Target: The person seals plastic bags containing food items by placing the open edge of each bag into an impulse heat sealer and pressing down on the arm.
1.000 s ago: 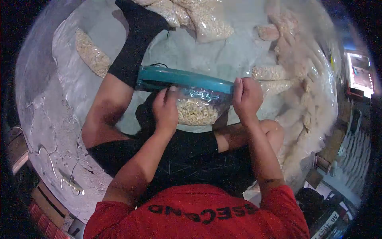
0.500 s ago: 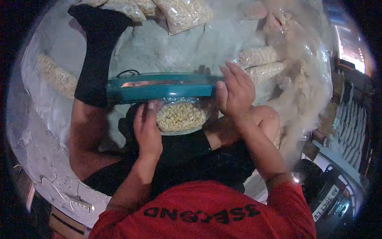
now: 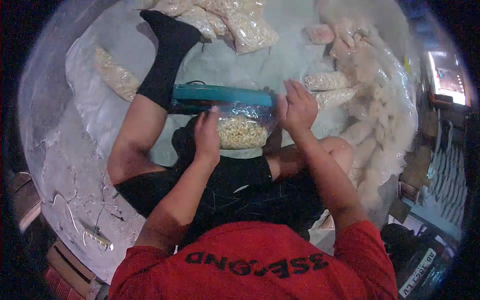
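A clear plastic bag of pale, small puffed pieces (image 3: 242,134) lies over my lap, its upper part under a teal heat sealer (image 3: 225,94). The sealer's long top arm looks lowered across the bag's mouth. At the bag's left side, my left hand (image 3: 206,134) pinches its edge, thumb uppermost. My right hand (image 3: 300,107) is at the right end of the sealer arm, fingers stretched out and thumb apart, the palm seeming to touch the arm. The exact contact there is hidden.
Several filled bags (image 3: 250,30) lie at the far side of the sheet. Two more bags (image 3: 327,82) are at the right, beside a large crumpled plastic heap (image 3: 377,120). One filled bag (image 3: 115,75) lies left of my socked foot (image 3: 172,40). A power strip (image 3: 98,240) is on the floor.
The sealer's top arm has come down over the bag's mouth. My right hand stays at its right end, and my left hand stays on the bag. The camera view has shifted.
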`<state>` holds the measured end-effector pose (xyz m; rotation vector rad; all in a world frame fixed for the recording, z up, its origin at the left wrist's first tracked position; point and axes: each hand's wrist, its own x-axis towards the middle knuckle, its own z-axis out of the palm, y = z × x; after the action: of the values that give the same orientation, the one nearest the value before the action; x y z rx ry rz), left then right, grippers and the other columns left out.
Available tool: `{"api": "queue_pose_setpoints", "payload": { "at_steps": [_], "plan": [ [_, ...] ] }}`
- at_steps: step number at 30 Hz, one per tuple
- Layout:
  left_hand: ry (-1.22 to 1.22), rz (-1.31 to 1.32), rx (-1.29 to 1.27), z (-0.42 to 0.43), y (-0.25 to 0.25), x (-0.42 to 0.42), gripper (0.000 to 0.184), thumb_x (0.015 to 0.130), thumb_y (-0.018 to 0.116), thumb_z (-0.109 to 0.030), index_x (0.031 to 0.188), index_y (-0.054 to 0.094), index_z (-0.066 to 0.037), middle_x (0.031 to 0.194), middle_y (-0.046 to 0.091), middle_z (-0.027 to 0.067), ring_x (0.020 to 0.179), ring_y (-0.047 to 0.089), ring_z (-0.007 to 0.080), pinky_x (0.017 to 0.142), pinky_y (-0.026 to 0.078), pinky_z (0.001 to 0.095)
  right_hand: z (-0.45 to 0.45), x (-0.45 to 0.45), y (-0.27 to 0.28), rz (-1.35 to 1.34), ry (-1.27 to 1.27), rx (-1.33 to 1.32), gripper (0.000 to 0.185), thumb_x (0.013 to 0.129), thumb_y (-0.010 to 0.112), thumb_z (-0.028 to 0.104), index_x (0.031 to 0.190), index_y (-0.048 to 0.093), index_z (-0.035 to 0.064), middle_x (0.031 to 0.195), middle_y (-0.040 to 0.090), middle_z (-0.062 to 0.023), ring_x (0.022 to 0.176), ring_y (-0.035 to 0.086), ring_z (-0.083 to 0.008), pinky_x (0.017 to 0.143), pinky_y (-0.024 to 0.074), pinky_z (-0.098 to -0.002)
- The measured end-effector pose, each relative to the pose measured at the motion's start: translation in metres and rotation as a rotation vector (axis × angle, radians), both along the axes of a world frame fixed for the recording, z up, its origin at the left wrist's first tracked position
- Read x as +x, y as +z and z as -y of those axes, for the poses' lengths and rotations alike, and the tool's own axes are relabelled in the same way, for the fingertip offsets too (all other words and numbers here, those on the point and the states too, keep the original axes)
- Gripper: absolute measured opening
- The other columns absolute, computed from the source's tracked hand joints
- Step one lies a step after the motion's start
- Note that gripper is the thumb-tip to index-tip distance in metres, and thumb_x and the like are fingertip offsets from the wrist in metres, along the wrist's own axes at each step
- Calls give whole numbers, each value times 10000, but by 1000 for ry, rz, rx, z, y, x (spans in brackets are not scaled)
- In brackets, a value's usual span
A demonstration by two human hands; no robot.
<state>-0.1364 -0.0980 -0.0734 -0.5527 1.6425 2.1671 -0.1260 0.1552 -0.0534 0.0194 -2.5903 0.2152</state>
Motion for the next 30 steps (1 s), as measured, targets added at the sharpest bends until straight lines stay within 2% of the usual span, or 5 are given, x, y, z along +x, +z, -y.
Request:
{"api": "queue_pose_setpoints", "payload": {
  "at_steps": [15, 21, 26, 28, 30],
  "plan": [
    [-55, -132, -196, 0, -29, 0, 434, 948, 633, -365, 1139, 661, 24, 1060, 682, 144, 987, 594, 244, 915, 455, 379, 9, 11, 7, 34, -100, 17, 379, 905, 645, 380, 1078, 729, 53, 1121, 718, -153, 1005, 684, -339, 861, 528, -444],
    [-152, -150, -209, 5, -19, -1, 466, 959, 589, -435, 1108, 654, 2, 1047, 668, 121, 951, 586, 238, 910, 444, 385, 12, 12, 37, 213, -92, 36, 291, 903, 655, 366, 926, 727, 85, 956, 704, -137, 869, 669, -331, 788, 519, -459],
    [-132, -166, -189, 4, -22, 1, 440, 971, 600, -400, 1067, 671, 23, 990, 666, 105, 922, 564, 194, 869, 444, 353, 31, 13, 103, -56, -19, 151, 269, 878, 699, 366, 798, 658, 113, 827, 610, -93, 765, 601, -297, 712, 452, -488],
    [-108, -169, -195, 2, -28, -1, 426, 973, 603, -388, 1048, 663, 27, 980, 662, 102, 928, 566, 195, 881, 444, 351, 37, 17, 122, -18, -20, 115, 240, 857, 724, 307, 846, 656, 78, 845, 621, -108, 880, 619, -323, 726, 458, -445],
    [-102, -153, -154, 3, -19, 0, 425, 975, 605, -386, 1056, 660, 27, 975, 659, 100, 927, 566, 196, 886, 444, 352, 34, 19, 130, -306, 41, 170, 277, 881, 698, 368, 874, 665, 93, 843, 613, -121, 862, 629, -327, 818, 465, -465]
  ]
}}
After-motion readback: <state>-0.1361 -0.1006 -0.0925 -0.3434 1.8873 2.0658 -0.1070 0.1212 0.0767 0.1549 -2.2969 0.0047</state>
